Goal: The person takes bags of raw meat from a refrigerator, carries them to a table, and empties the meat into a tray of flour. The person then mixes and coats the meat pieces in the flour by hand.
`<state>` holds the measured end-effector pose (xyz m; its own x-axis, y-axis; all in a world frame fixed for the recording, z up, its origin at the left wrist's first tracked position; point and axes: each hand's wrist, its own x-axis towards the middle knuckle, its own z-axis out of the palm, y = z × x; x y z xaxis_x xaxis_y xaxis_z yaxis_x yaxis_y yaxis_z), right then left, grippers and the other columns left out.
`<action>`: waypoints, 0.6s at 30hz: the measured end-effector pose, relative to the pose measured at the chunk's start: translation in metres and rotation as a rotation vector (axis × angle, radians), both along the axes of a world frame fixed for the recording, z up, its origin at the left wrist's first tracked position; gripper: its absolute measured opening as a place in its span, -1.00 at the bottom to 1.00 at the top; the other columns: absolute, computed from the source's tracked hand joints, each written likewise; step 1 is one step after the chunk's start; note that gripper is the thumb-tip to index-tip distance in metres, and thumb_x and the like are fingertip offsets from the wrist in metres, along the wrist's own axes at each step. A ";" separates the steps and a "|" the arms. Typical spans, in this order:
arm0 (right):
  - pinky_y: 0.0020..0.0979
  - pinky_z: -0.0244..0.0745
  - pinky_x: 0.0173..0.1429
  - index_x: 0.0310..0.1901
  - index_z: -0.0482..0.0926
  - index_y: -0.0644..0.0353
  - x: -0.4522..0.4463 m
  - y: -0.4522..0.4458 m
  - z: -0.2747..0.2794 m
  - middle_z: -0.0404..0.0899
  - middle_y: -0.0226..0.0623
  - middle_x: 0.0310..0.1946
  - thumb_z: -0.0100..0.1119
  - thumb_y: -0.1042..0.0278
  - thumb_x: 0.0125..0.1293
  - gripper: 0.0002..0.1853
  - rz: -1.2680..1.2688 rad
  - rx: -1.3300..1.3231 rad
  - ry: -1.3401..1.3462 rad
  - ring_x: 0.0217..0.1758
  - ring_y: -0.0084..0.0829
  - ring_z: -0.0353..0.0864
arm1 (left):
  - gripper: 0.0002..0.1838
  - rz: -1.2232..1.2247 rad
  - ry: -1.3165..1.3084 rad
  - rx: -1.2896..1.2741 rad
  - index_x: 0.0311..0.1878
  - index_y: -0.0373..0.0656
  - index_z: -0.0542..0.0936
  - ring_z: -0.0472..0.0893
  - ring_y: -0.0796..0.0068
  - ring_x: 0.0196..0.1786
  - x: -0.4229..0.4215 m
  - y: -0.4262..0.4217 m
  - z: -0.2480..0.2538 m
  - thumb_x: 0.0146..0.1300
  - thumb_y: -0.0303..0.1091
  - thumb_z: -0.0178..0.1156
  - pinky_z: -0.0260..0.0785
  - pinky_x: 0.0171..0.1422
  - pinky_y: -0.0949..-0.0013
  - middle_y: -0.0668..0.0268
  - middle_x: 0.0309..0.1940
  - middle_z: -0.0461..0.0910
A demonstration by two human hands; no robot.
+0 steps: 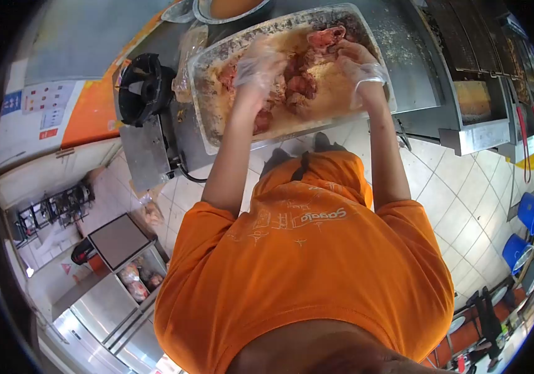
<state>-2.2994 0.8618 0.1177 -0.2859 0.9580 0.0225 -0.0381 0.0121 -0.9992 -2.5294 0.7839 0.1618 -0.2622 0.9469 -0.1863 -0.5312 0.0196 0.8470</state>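
Observation:
Both hands wear clear plastic gloves and are inside a large plastic tub [203, 124] of pale flour [326, 81] with raw meat pieces [302, 86] in it. My left hand [261, 65] is over meat on the tub's left side. Motion blur smears its fingers, so their closure does not show. On the right side, my right hand [360, 62] has its fingers bent against a red piece of raw meat [326, 37] near the far rim. Flour coats many of the pieces.
A bowl of orange-brown liquid [229, 7] stands beyond the tub. Left of it are a clear plastic bag [189, 59] and a black fan-like device [142, 87]. A metal counter [419, 78] extends right, near a fryer-like unit [476, 103]. Blue buckets [516, 252] stand on the tiled floor.

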 end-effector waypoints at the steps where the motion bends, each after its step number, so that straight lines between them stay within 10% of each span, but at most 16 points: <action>1: -0.51 0.49 0.06 0.21 0.50 0.19 -0.004 -0.002 0.003 0.60 -0.31 0.00 0.18 0.43 0.34 -0.60 0.012 -0.001 -0.006 -0.02 -0.51 0.56 | -0.48 0.048 0.110 -0.044 0.31 -0.27 0.31 0.57 0.26 0.08 -0.013 -0.009 0.001 0.33 -0.44 0.19 0.52 0.20 0.22 0.13 0.09 0.50; 5: -0.41 0.50 0.03 0.00 0.64 0.15 -0.034 -0.012 0.022 0.69 -0.21 -0.11 0.18 0.19 0.30 -0.68 0.308 0.094 -0.415 -0.12 -0.34 0.66 | -0.48 0.229 0.173 -0.120 0.35 -0.29 0.30 0.57 0.18 0.14 -0.072 -0.057 -0.022 0.39 -0.36 0.14 0.50 0.26 0.22 0.09 0.15 0.49; 13: -0.14 0.47 0.10 0.28 0.33 0.18 -0.130 -0.011 0.007 0.64 -0.03 -0.08 0.14 0.09 0.28 -0.41 0.807 0.532 -1.234 0.03 -0.02 0.60 | -0.63 0.465 0.098 -0.119 0.18 -0.30 0.49 0.61 0.30 0.08 -0.091 -0.118 -0.021 0.35 -0.40 0.19 0.55 0.15 0.27 0.18 0.07 0.58; 18: -0.14 0.55 0.08 -0.08 0.67 0.23 -0.163 -0.016 -0.017 0.65 -0.08 -0.03 0.05 0.06 0.30 -0.59 0.953 0.745 -1.402 0.03 -0.05 0.62 | -0.63 0.592 0.045 -0.160 0.15 -0.30 0.51 0.64 0.38 0.03 -0.093 -0.146 -0.051 0.31 -0.43 0.23 0.55 0.13 0.33 0.23 0.02 0.61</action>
<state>-2.4628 0.8460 0.1003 -0.8367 0.3858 -0.3887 0.4548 0.8849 -0.1005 -2.6222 0.6384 0.1111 -0.7456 0.5997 -0.2905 -0.4547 -0.1392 0.8797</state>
